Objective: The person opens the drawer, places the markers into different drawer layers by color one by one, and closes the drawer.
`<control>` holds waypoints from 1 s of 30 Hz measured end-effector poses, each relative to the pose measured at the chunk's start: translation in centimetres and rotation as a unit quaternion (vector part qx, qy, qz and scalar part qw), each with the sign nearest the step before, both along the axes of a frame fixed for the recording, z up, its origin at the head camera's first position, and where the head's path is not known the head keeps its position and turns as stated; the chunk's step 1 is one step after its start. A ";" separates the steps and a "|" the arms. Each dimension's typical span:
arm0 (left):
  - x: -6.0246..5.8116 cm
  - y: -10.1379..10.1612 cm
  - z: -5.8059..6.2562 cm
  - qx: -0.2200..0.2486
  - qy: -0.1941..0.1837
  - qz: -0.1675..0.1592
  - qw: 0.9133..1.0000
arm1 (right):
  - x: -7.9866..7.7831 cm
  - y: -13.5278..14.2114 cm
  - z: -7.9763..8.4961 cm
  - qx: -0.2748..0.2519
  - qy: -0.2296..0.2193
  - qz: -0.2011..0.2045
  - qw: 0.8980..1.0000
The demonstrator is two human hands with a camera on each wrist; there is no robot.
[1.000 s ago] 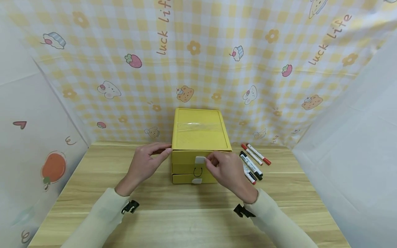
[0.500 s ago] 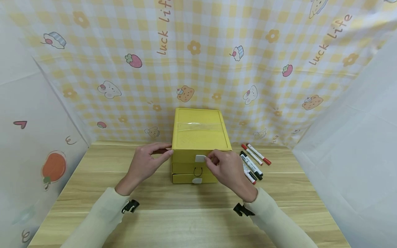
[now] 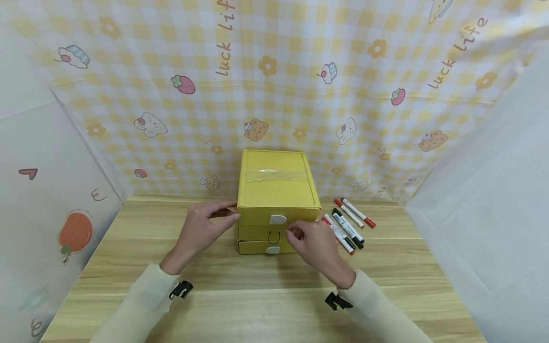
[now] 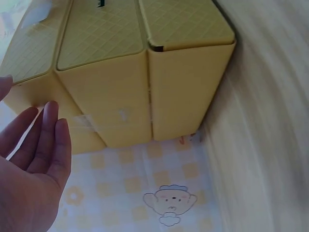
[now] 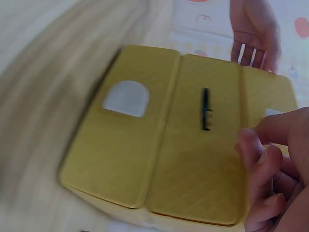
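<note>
A yellow box with three stacked drawers stands at the middle of the table. White tabs mark the top drawer and the bottom drawer; the middle one carries a thin black loop. My left hand is at the box's front left corner, fingers extended along its side, holding nothing. My right hand is close before the right part of the middle drawer, below and right of the upper white tab. Its fingers are loosely bent, with nothing visible between them.
Several markers with red or black caps lie right of the box, among them a black-capped marker and a red-capped one. A checked curtain hangs behind the wooden table. Clear tape crosses the box top.
The top drawer, slightly out a second ago, has moved back flush with the box. My right hand has let go of its white tab and dropped lower. The left fingers have spread slightly.
</note>
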State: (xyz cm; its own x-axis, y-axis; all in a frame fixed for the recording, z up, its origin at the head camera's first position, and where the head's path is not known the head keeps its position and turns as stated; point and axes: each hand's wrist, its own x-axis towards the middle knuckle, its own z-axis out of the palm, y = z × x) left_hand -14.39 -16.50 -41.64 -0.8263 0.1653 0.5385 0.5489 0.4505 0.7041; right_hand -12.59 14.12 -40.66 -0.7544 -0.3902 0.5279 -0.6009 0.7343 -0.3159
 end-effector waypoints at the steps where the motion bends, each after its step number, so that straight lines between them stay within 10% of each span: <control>1: 0.0 0.0 -0.2 0.002 -0.007 -0.001 1.000 | 0.1 0.0 -0.4 0.001 -0.002 0.000 1.000; 15: 0.4 1.0 -3.7 0.061 0.008 0.001 0.998 | 0.1 -0.8 -4.9 -0.126 -0.106 0.002 0.986; 26: 1.0 1.5 -4.0 0.076 0.005 0.016 0.997 | 0.5 -1.3 -4.9 -0.241 -0.277 -0.003 0.930; 30: 1.1 1.5 -3.9 0.076 0.000 0.022 0.997 | 0.8 -1.2 -4.8 -0.238 -0.297 -0.003 0.925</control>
